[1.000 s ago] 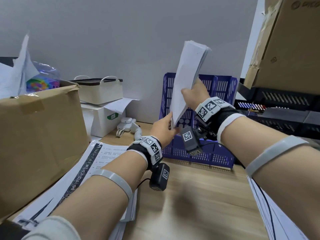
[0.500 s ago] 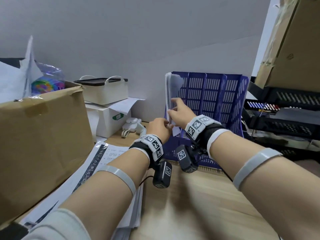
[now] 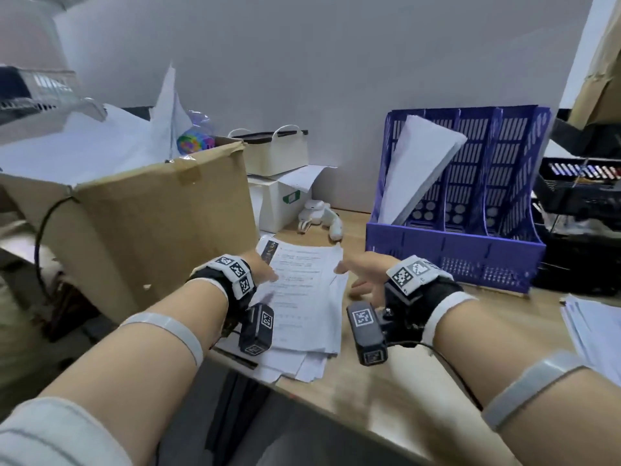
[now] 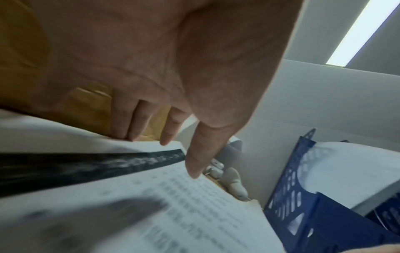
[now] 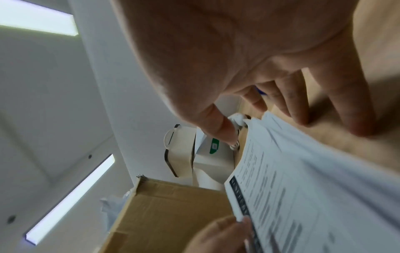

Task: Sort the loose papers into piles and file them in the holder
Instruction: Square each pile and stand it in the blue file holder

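1. Head view: the stack of printed sheets lay on the tabletop beside the box, its lower sheets fanned out and overhanging the near edge. The left hand rested on its left side, fingers hidden; the right hand hovered at its right edge, fingers spread and holding nothing. One bundle leaned in the left slot of the blue holder. More sheets lay at the far right. Clutter crowded the wall side.

2. Left wrist view: the left hand's fingers were straight, tips at the stack's far edge, not gripping it.

3. Right wrist view: the right hand's fingers were relaxed and apart, just off the paper edge over the wood.

4. Judgement: the paper looked light, floppy and slippery sheet on sheet; squaring it, then gripping both long edges, would likely keep it together.
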